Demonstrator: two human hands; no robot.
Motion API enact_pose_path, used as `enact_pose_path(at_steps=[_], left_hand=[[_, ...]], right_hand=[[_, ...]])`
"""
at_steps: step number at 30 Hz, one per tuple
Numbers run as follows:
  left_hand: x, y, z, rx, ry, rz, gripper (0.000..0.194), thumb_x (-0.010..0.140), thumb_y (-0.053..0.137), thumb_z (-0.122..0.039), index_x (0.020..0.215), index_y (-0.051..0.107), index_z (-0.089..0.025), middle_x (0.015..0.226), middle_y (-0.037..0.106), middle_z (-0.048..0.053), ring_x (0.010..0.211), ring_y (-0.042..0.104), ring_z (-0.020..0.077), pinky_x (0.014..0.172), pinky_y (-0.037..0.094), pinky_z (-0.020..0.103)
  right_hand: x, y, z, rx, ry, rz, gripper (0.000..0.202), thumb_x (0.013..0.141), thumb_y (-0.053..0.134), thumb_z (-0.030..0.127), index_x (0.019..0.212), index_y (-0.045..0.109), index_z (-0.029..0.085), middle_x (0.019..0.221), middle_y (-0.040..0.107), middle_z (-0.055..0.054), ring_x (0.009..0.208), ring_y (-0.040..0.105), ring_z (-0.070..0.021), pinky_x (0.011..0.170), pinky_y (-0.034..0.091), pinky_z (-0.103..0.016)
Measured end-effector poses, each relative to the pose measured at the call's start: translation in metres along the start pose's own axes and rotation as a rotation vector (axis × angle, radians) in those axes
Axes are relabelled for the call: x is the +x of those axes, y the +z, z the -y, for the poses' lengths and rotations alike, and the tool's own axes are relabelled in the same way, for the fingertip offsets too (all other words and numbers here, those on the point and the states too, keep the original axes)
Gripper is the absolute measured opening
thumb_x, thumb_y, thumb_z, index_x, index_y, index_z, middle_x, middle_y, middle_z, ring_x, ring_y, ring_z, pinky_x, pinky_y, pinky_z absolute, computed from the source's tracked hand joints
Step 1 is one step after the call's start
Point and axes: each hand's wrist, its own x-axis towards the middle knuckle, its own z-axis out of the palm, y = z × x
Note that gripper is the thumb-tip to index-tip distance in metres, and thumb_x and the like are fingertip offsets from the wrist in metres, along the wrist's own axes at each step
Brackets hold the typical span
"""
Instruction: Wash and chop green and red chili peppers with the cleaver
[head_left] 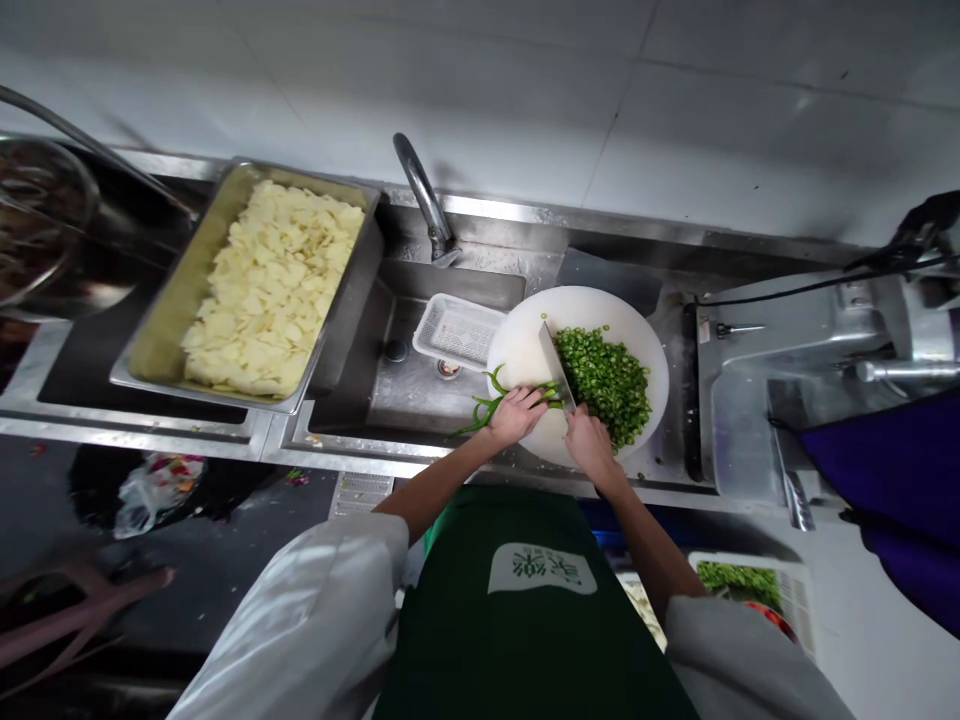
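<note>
In the head view, my left hand point(516, 415) has a narrow grip on a few long, slender green peppers point(487, 408), fingers bent over them near the left side of the round white cutting board point(517, 340). My right hand point(590, 440) is closed around the handle of a broad, flat-bladed metal cleaver point(555, 365), at the near end of the blade. The peppers' long axis runs roughly side to side: curved ends trail left past the board's edge, while the other ends reach right, under and just beyond my left fingertips, to beside the blade. The cleaver's long axis runs away from me, leaning a little left at its far end, so it lies across the line of the peppers. My left hand is the nearer one, right on them; my right hand sits just to their right. Past the blade, on its right side, spreads a heap of small chopped green pieces point(604, 385). The white perforated plastic basket point(457, 333) lies beyond my left hand and to its left, over the stainless steel sink point(405, 405). I cannot tell exactly how many peppers are under my fingers.
</note>
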Motion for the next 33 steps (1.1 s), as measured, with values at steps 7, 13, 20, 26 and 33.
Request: enact_pose_path(at_steps=[7,13,20,26,33], left_hand=[[0.0,0.001,0.001,-0.029,-0.005,-0.007,0.023,0.099,0.046,-0.025,0.106,0.067,-0.021,0.12,0.063,0.007,0.104,0.056,0.0214,0.091,0.045,0.038],[-0.003,0.006,0.003,-0.052,-0.041,-0.064,0.023,0.1,0.046,-0.028,0.111,0.066,-0.021,0.115,0.064,0.009,0.101,0.058,0.0204,0.088,0.047,0.037],[-0.002,0.008,0.003,-0.045,-0.01,-0.03,0.029,0.101,0.042,-0.025,0.122,0.06,-0.019,0.118,0.066,0.008,0.101,0.059,0.0191,0.091,0.045,0.036],[0.002,0.005,0.002,-0.065,-0.026,0.025,0.03,0.102,0.039,-0.024,0.123,0.059,-0.018,0.117,0.066,0.009,0.102,0.059,0.019,0.09,0.044,0.035],[0.001,0.001,0.002,-0.058,-0.02,0.035,0.03,0.102,0.04,-0.025,0.123,0.059,-0.018,0.119,0.065,0.008,0.101,0.058,0.019,0.089,0.043,0.034]], right_hand=[[0.004,0.002,0.001,0.019,-0.021,0.005,0.03,0.103,0.03,0.027,0.117,0.052,0.012,0.104,0.071,-0.02,0.099,0.07,-0.027,0.081,0.046,-0.031],[0.011,0.009,0.007,0.045,-0.008,-0.008,0.03,0.104,0.029,0.027,0.118,0.051,0.013,0.107,0.071,-0.019,0.1,0.07,-0.0267,0.082,0.046,-0.032],[-0.004,0.001,0.003,-0.004,-0.017,-0.018,0.03,0.104,0.028,0.028,0.116,0.051,0.013,0.101,0.072,-0.018,0.097,0.07,-0.0267,0.08,0.046,-0.031],[-0.003,-0.002,0.007,0.009,-0.012,0.016,0.029,0.104,0.03,0.027,0.117,0.051,0.013,0.105,0.071,-0.018,0.098,0.07,-0.0253,0.081,0.046,-0.029],[0.0,-0.001,0.012,0.022,-0.001,0.01,0.031,0.103,0.029,0.027,0.119,0.051,0.012,0.106,0.071,-0.019,0.099,0.069,-0.0247,0.082,0.045,-0.03]])
